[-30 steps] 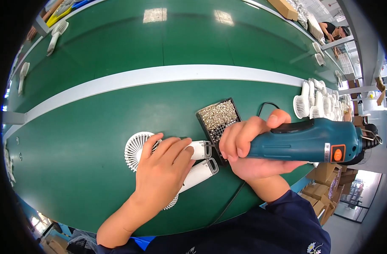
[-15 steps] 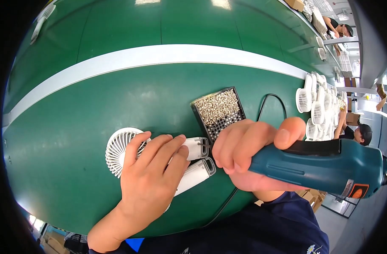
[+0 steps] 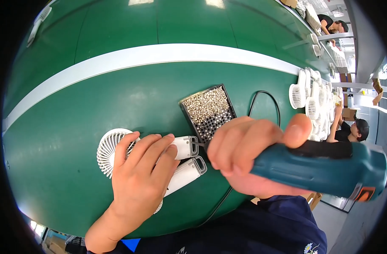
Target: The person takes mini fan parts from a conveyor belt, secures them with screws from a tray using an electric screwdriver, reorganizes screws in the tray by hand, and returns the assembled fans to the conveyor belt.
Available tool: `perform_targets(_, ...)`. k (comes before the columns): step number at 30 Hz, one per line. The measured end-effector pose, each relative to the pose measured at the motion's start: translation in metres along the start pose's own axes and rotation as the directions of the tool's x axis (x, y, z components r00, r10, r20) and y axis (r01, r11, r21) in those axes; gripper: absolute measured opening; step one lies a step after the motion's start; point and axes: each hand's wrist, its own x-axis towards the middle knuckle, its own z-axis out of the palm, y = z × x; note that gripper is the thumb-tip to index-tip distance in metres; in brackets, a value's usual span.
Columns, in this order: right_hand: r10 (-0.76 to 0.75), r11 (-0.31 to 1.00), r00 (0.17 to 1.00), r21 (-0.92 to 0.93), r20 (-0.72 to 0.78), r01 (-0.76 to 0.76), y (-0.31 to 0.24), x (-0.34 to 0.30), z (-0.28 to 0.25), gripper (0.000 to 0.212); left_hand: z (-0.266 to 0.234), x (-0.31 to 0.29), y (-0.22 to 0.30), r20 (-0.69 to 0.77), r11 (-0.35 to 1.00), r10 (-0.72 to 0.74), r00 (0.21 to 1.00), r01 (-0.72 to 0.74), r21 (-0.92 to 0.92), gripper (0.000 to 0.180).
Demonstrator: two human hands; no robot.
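Note:
On the green table a white handheld fan (image 3: 186, 147) lies with its round slatted head to the left and its handle end to the right. My left hand (image 3: 138, 169) grips it from above, fingers bent over its neck and handle. Just below lies a second white handheld fan (image 3: 186, 175), partly hidden by that hand. My right hand (image 3: 248, 148) is closed around a teal and black electric screwdriver (image 3: 303, 165), held sideways. Its bit points left at the first fan's handle end; whether the tip touches is hard to tell.
A black tray (image 3: 207, 112) of small screws, with a perforated section, sits beyond the fan handles. A black cable (image 3: 265, 92) curves behind my right hand. Many white fans (image 3: 312, 101) crowd the right side. A white strip (image 3: 172, 53) crosses the table; two people work farther right.
The whole view has shifted, so the table things appear slightly farther left. Relative to the fan, my right hand with the screwdriver has drawn back a little to the right. My left hand keeps its grip.

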Motion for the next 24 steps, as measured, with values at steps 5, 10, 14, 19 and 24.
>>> perform_targets(5,-0.014,0.998,0.99,0.055,-0.138,0.021,0.012,-0.006,0.007,0.025,0.0,0.003,0.001,-0.02,1.0,0.004,1.0,-0.004,-0.002,0.025)
perform_targets(10,0.034,0.997,0.997,0.066,-0.075,-0.029,0.009,-0.004,0.004,0.023,-0.001,0.002,0.001,-0.023,1.0,0.006,1.0,-0.006,0.004,0.025)
perform_targets(14,0.052,0.998,0.998,0.039,0.029,-0.053,0.009,-0.005,-0.003,0.027,-0.001,0.002,0.003,-0.015,0.999,-0.031,0.999,0.03,-0.032,0.027)
perform_targets(19,-0.031,0.999,0.997,-0.024,0.065,0.032,-0.018,0.01,-0.016,0.059,-0.002,0.001,0.002,-0.019,1.0,0.007,1.0,-0.007,0.007,0.024)
perform_targets(24,-0.028,0.998,0.999,-0.053,0.022,0.029,-0.009,0.003,-0.042,0.089,0.001,0.001,0.004,-0.009,0.999,0.004,1.0,-0.004,0.035,0.024)
